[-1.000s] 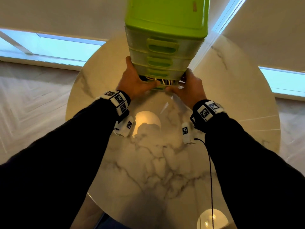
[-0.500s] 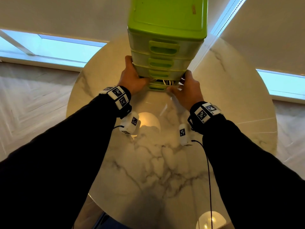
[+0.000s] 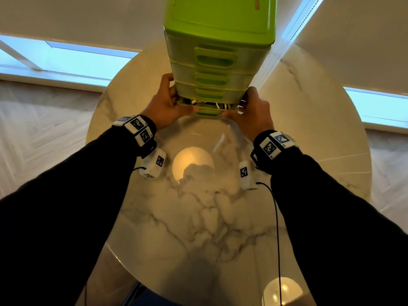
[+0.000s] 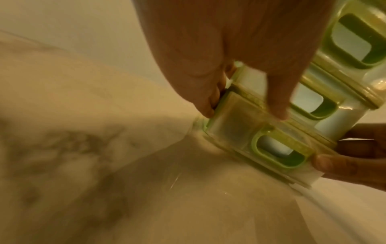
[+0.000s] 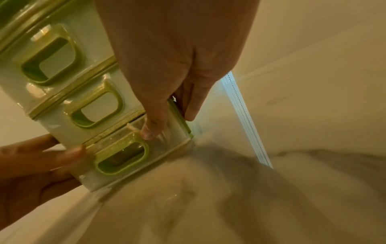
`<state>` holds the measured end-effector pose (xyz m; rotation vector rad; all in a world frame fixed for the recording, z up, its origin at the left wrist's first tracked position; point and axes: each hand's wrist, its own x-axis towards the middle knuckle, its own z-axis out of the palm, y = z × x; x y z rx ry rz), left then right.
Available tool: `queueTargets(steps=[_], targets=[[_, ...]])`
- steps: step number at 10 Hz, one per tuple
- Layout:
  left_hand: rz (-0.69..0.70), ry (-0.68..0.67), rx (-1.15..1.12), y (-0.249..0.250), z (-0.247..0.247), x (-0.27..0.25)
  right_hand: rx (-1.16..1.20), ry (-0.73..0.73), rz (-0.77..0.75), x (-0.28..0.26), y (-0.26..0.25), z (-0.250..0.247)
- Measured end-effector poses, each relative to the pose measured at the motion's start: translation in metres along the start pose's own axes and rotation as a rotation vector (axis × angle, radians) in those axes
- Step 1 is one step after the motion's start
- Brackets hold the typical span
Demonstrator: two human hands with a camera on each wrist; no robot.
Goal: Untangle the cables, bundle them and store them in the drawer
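A lime-green drawer unit (image 3: 218,23) stands at the far side of the round marble table (image 3: 198,228). Its bottom drawer (image 3: 208,112) sits slightly out, and white cables (image 3: 221,105) show in the gap above its front. My left hand (image 3: 170,104) grips the unit's left side, its thumb (image 4: 277,105) pressing the bottom drawer (image 4: 236,125) at its top edge. My right hand (image 3: 251,109) grips the right side the same way, thumb (image 5: 154,127) on the drawer front (image 5: 173,140). A white cable end (image 5: 132,127) pokes out beside that thumb.
The three upper drawers (image 3: 215,60) are closed. Lamp reflections (image 3: 192,164) glare on the table between my wrists. A thin black wrist-camera lead (image 3: 276,217) hangs from my right forearm. Window strips and wooden floor lie beyond the table.
Both hands have stayed clamped on the unit's lower corners. My left thumb has drawn back toward the left edge of the drawer front. The drawer's gap looks about the same.
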<state>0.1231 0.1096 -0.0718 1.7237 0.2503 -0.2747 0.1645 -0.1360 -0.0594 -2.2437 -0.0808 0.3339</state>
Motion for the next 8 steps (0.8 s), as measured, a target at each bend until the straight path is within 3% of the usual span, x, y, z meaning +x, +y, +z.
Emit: queueTargets(steps=[2, 4, 5, 7, 8], targets=[[0.089, 0.113, 0.352, 0.004, -0.003, 0.004, -0.129, 0.095, -0.010, 0.007, -0.005, 0.003], [0.171, 0.074, 0.544, -0.001, -0.011, 0.008, -0.107, 0.117, -0.028, 0.009, -0.003, 0.004], [0.158, 0.058, 0.561, 0.005, -0.015, 0.010, -0.074, 0.105, -0.013, 0.010, -0.003, 0.004], [0.075, 0.053, 0.503, 0.010, -0.011, -0.012, -0.137, -0.071, -0.010, -0.022, 0.000, -0.014], [0.041, 0.155, 0.430, -0.008, -0.006, -0.048, -0.140, -0.154, 0.104, -0.074, 0.029, -0.029]])
